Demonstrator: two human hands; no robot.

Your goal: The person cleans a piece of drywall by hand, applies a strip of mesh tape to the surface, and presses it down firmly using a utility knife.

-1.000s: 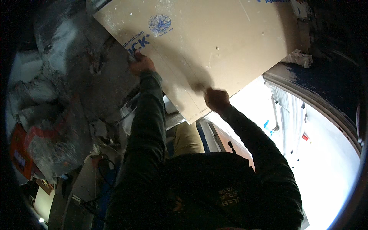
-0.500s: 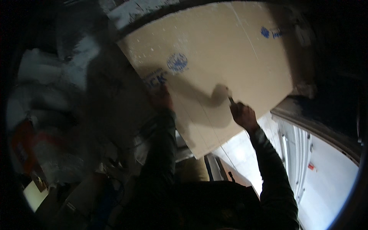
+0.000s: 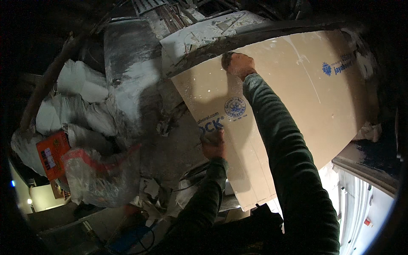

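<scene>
A large, flat, brown paper-faced board (image 3: 293, 119) with blue printed marks lies slanted in front of me. My left hand (image 3: 213, 144) grips the board's left edge, with the thumb on top and the other fingers mostly hidden. Stretched across the board, my right arm ends at the far edge, where my right hand (image 3: 241, 66) is closed. A dark shape shows at its fingertips, but I cannot make out what it is. Faint lengthwise lines run along the board's near part.
White sacks (image 3: 80, 80) are heaped at the left, beside an orange box (image 3: 53, 155) and a clear plastic bag (image 3: 102, 178). Broken scraps and wooden slats (image 3: 170, 17) lie beyond the board. A ledge (image 3: 365, 165) runs along the right.
My right hand has moved from the board's near part to its far edge. The thin tool seen in it earlier is no longer plain. My left hand stays at the left edge. The view has shifted.
</scene>
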